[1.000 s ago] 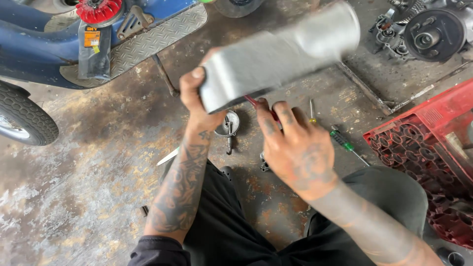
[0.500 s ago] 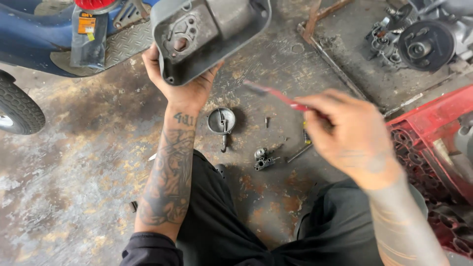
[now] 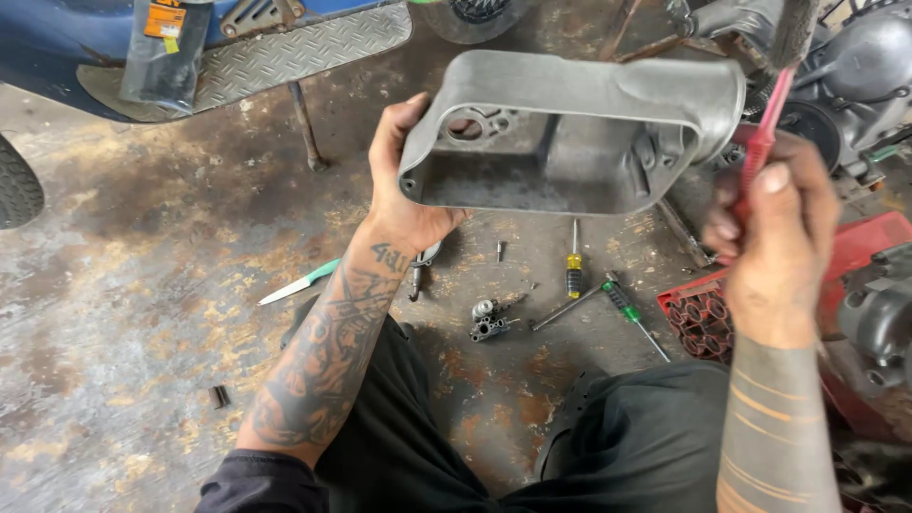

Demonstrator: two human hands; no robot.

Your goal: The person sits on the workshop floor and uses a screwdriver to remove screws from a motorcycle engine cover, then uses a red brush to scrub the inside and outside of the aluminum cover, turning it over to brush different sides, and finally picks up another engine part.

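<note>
Casing (image 3: 579, 133), grey cast metal, box-shaped with rounded corners, is held up in front of the person, hollow side turned toward the camera; round holes are seen in its inner wall at the left end. It is gripped at its left end by the left hand (image 3: 404, 185), thumb over the upper rim, fingers closed behind the casing. The forearm below is tattooed.

Screwdriver (image 3: 760, 142), red-handled, is clasped in the right hand (image 3: 774, 233), fingers closed round the handle, thumb laid along it; the tool is held upright just beside the right end of the casing, where its tip is lost from view. Whether the casing is touched by it cannot be told.

On the stained concrete floor (image 3: 123, 313), below the casing, are laid: a yellow-handled screwdriver (image 3: 574, 271); a green-handled screwdriver (image 3: 627, 313), close beside it; a small metal fitting (image 3: 489, 318); a green-and-white blade-shaped tool (image 3: 299, 283), near the left forearm. A round metal part is partly hidden behind the left wrist.

A red plastic crate (image 3: 703, 318) is seen at the right, near the right wrist. A blue scooter footboard (image 3: 285, 52), with chequered metal plate, is seen at the upper left. Dark trousers are seen along the bottom edge.
</note>
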